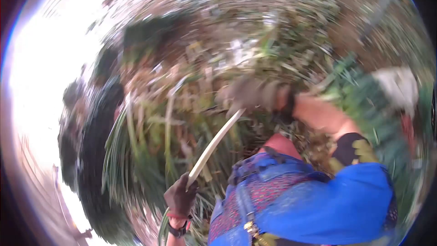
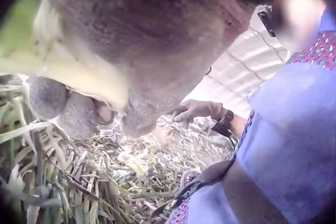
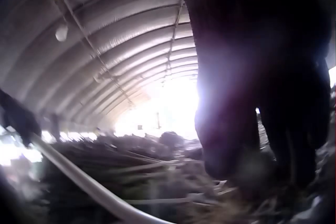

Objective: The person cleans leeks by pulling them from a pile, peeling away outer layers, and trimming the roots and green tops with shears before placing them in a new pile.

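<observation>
My gloved left hand (image 1: 181, 196) grips a long green onion (image 1: 215, 145) whose pale, stripped shaft slants up and to the right. The left wrist view shows the glove (image 2: 147, 35) close up, its fingers curled round the pale stalk (image 2: 79, 71). My gloved right hand (image 1: 252, 94), motion-blurred, is beside the far end of that shaft in the head view. Seen from the right wrist, its dark fingers (image 3: 226, 129) point downward, apart from the stalk (image 3: 94, 187), with nothing visible in them.
A pile of green onions (image 1: 150, 136) with green tops lies in front and to the left. Stripped leaves (image 1: 291, 27) litter the ground beyond. Another green row of onions (image 1: 364, 95) is at the right, near a white bag (image 1: 398, 86). An arched tunnel roof (image 3: 121, 29) rises overhead.
</observation>
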Demonstrator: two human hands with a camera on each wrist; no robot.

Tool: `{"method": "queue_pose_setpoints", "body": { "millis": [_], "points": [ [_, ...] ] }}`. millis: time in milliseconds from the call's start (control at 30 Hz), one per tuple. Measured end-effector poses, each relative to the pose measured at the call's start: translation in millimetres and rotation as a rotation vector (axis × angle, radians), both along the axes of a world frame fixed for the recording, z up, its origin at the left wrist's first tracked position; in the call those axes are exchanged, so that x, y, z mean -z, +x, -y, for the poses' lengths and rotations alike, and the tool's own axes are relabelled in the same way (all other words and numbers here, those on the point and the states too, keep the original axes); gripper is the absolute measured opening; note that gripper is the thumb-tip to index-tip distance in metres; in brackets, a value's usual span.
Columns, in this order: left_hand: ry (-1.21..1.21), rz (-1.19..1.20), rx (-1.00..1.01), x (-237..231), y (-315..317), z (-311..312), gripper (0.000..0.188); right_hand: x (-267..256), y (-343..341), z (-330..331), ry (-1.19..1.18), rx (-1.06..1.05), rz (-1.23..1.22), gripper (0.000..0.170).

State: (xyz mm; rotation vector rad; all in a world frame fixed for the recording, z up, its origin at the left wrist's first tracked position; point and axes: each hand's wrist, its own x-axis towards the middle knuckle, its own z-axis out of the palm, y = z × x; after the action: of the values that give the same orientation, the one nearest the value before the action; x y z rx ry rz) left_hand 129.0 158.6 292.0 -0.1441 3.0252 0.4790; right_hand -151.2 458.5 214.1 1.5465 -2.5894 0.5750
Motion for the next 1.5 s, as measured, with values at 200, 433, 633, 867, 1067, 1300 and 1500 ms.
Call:
{"method": "queue_pose_setpoints", "body": {
  "millis": [200,433,633,867,1067,1300,1500],
  "points": [
    [-0.553,-0.058,0.662,-3.4,-120.4,-57.3,0.033,56.8,136.1,8.7,-0.114,0.352,0.174,0.021],
    [-0.005,-0.551,0.763,-5.8,-159.1,-191.9,0.054,99.0,186.3,-130.2,-0.460,1.103,-0.070,0.026],
    [0.029,-0.139,0.744,90.9,-140.1,-147.2,0.054,149.5,265.8,-262.5,-0.459,1.845,0.164,0.028],
    [-0.057,0.491,0.132,258.4,-50.3,84.3,0.043,276.7,378.8,-422.9,-0.744,2.137,0.272,0.061],
    [0.523,0.563,-0.485,259.0,55.7,140.2,0.039,281.4,352.8,-347.6,-1.256,1.947,1.045,0.048],
    [0.051,0.075,-0.575,232.4,16.8,149.7,0.045,293.8,204.9,-161.8,-0.241,1.151,1.149,0.045],
    [-0.115,-0.278,-0.513,225.0,-68.4,199.9,0.047,192.3,116.7,17.1,0.115,0.464,0.659,0.048]
  ]
}}
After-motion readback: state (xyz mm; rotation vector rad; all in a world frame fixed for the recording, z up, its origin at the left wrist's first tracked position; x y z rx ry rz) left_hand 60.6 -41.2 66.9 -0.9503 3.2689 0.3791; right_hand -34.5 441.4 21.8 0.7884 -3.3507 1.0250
